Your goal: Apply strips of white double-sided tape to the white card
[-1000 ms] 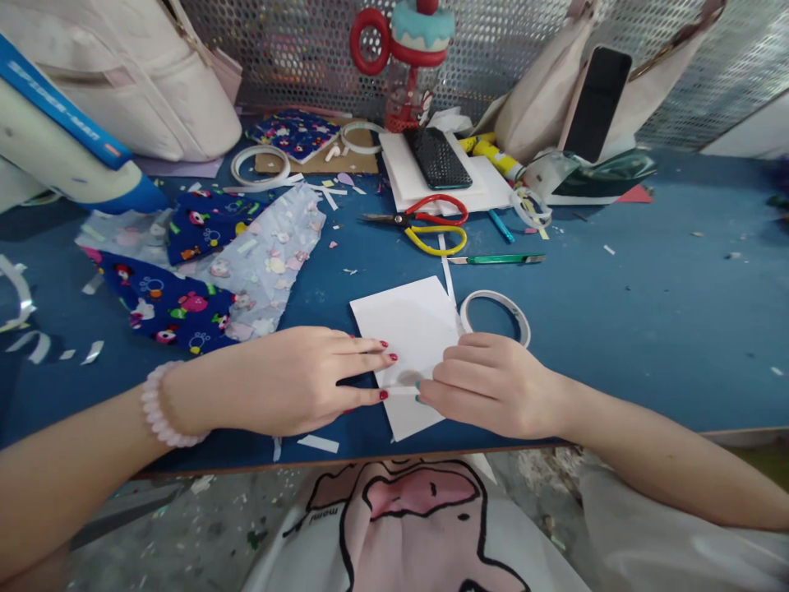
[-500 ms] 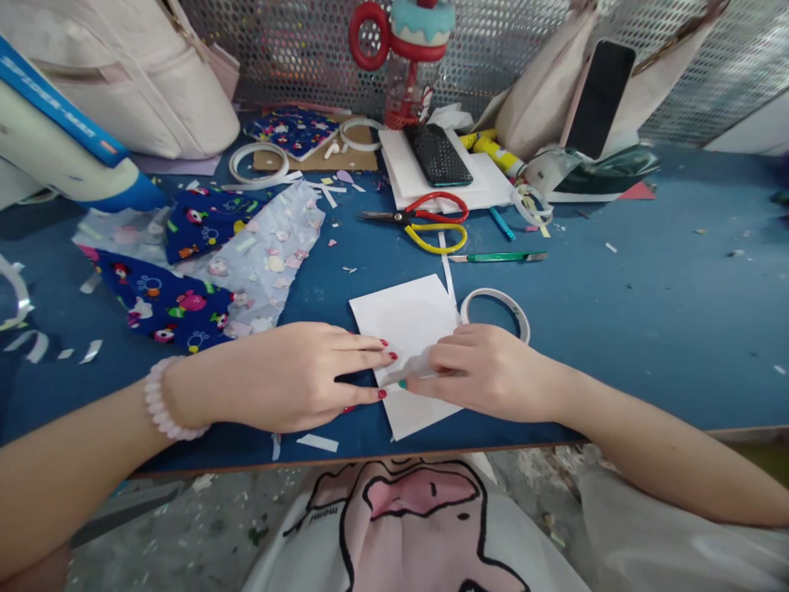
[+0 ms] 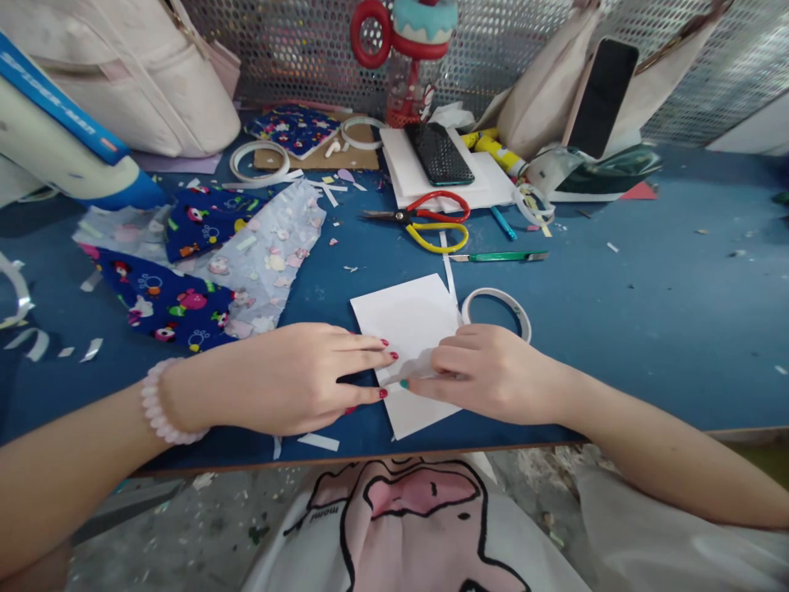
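Observation:
A white folded paper (image 3: 410, 316) lies at a slant near the table's front edge. My left hand (image 3: 302, 374) lies flat from the left, fingers stretched and slightly apart, with its red-nailed fingertips resting on the paper's left edge. From the right, my right hand (image 3: 486, 370) presses on the lower part of the paper. Its fingers are curled, and one green-nailed finger points left along a faint crosswise line. Whatever those curled fingers may hold is hidden. Just beyond this hand, a roll of white tape (image 3: 521, 316) lies beside the paper's right edge.
Red-and-yellow-handled scissors (image 3: 425, 220) and a green craft knife (image 3: 499, 256) lie beyond the paper. Patterned blue wrapping paper (image 3: 178, 300) spreads at left. Behind are a black phone (image 3: 439, 154) on white sheets, a red-handled cup (image 3: 412, 66) and bags (image 3: 154, 90).
Both hands stay almost in place on the paper. The whole view has shifted very slightly; nothing else has visibly moved.

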`<state>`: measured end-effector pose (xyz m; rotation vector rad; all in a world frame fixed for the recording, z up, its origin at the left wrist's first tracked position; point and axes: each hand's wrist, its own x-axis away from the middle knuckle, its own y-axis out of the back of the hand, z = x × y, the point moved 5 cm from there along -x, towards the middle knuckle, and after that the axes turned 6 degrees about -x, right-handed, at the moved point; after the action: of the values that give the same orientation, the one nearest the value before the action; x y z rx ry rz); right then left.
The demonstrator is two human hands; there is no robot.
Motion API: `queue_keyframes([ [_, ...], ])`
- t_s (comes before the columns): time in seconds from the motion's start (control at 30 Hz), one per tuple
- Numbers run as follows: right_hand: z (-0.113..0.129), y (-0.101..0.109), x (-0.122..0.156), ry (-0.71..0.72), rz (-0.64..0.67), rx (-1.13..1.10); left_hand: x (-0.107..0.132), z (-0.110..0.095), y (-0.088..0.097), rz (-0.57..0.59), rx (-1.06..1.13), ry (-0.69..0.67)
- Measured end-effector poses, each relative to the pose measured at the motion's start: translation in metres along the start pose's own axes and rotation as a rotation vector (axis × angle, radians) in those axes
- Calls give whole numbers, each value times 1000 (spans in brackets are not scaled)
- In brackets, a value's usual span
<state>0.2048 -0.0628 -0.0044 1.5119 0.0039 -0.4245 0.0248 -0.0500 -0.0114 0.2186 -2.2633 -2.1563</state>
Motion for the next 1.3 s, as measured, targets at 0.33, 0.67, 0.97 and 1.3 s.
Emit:
queue_keyframes([
  [0.33,1,1,-1,9,-17,-3,1,8,5,-30,72,-28],
  [0.67,3,4,-2,10,-59,-13,2,9,5,-19,65,-27],
  [0.97,0,1,-2,-3,-32,-34,1,9,4,-27,93,-10],
  [1.3,-1,-1,0,-9,-9,-46,3,8,3,-21,93,-11],
])
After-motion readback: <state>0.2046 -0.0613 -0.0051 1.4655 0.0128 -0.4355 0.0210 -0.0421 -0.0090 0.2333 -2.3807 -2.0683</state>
